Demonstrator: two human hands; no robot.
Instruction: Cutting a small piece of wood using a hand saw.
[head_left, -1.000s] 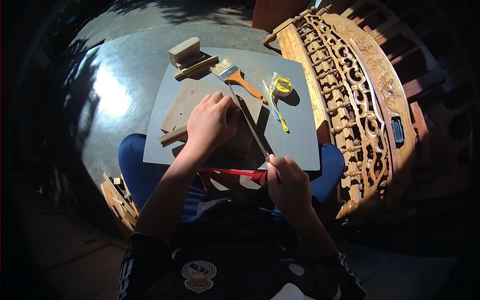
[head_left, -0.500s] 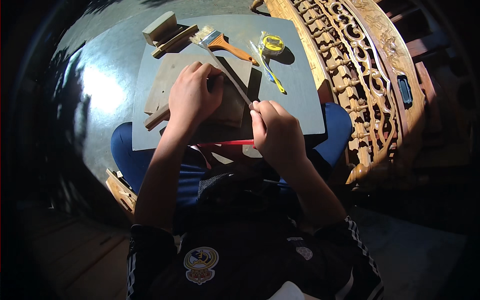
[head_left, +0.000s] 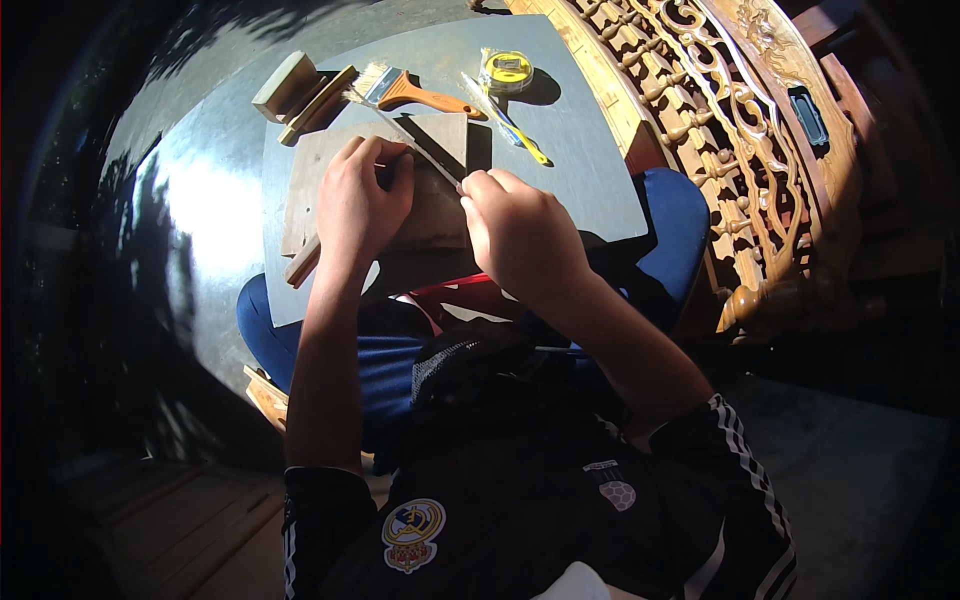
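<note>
My right hand (head_left: 525, 230) pinches the near end of a thin, flat, file-like strip (head_left: 428, 158), which slants away to the far left. My left hand (head_left: 362, 200) is closed just left of the strip, over a wooden board (head_left: 310, 170). A narrow wooden stick (head_left: 303, 262) sticks out under my left wrist and seems to be in that hand's grip; the fingers hide the rest. Where the strip meets the wood cannot be made out. Just beyond lies a paintbrush (head_left: 430, 97) with pale bristles and an orange handle.
Wooden blocks (head_left: 290, 88) sit at the far left of the grey table (head_left: 580, 190). A yellow tape measure (head_left: 507, 70) and a yellow-handled brush (head_left: 520, 135) lie farther right. Carved wooden furniture (head_left: 720, 130) stands along the right side.
The view has shifted, so the table and tools appear farther left. The strip's far end now sits farther from the paintbrush. Both hands keep their grips.
</note>
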